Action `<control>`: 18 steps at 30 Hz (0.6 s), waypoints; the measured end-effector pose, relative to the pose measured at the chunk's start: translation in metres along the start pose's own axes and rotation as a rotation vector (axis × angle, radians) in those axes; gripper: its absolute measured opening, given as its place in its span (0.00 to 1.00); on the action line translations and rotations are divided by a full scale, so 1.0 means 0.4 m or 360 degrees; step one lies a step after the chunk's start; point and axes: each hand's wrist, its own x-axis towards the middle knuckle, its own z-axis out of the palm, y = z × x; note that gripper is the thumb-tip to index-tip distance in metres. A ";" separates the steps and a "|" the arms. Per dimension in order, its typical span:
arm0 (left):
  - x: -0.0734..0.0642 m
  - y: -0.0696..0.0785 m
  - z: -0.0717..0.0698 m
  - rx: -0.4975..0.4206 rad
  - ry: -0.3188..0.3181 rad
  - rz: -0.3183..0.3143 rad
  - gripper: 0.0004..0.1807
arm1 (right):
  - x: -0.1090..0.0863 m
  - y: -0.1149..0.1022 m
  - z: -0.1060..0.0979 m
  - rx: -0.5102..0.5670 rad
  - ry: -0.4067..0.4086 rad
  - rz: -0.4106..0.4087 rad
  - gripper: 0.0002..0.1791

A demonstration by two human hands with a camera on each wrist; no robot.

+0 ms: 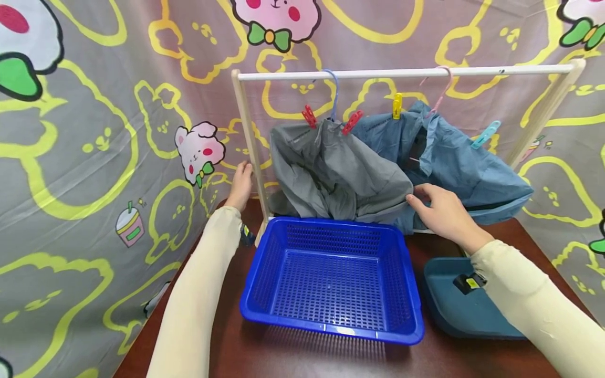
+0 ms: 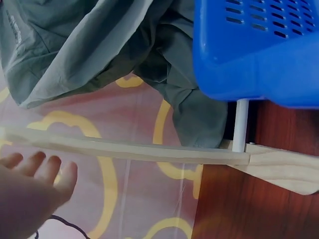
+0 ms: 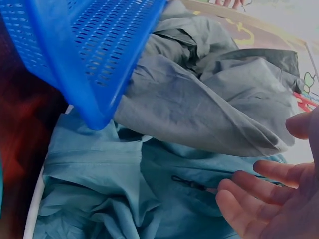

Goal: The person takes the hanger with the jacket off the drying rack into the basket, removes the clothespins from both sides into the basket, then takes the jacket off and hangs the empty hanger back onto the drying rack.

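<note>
A grey garment (image 1: 359,168) hangs from a blue hanger (image 1: 336,94) on the rack, with two red clothespins (image 1: 352,122) at its top. My right hand (image 1: 439,210) is at the garment's right edge, thumb and fingers spread apart; whether they touch the cloth I cannot tell. Behind that hand hangs a blue garment (image 1: 477,163) on a pink hanger (image 1: 443,94), with a yellow clothespin (image 1: 397,106) and a light blue clothespin (image 1: 486,134). My left hand (image 1: 241,184) is beside the rack's left wooden post (image 1: 248,131), its fingers loosely extended in the left wrist view.
A blue perforated basket (image 1: 331,328) stands in front of the rack on the dark red-brown table (image 1: 283,357). To its right lies a teal tub (image 1: 472,315), partly under my right forearm. The white rail (image 1: 378,74) spans the top. Patterned cloth surrounds the table.
</note>
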 end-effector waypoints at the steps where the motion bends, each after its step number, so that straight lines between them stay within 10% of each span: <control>1: 0.009 -0.011 -0.001 -0.0051 -0.0026 0.0002 0.28 | 0.003 -0.003 -0.001 0.0007 0.0006 -0.0006 0.30; 5: 0.058 -0.061 -0.008 -0.0234 -0.0113 0.0083 0.24 | 0.015 -0.013 -0.003 0.0024 0.0029 -0.0017 0.29; 18: 0.040 0.031 0.005 -0.0279 -0.0070 0.0037 0.23 | 0.061 -0.056 0.002 0.0062 0.0043 -0.0119 0.23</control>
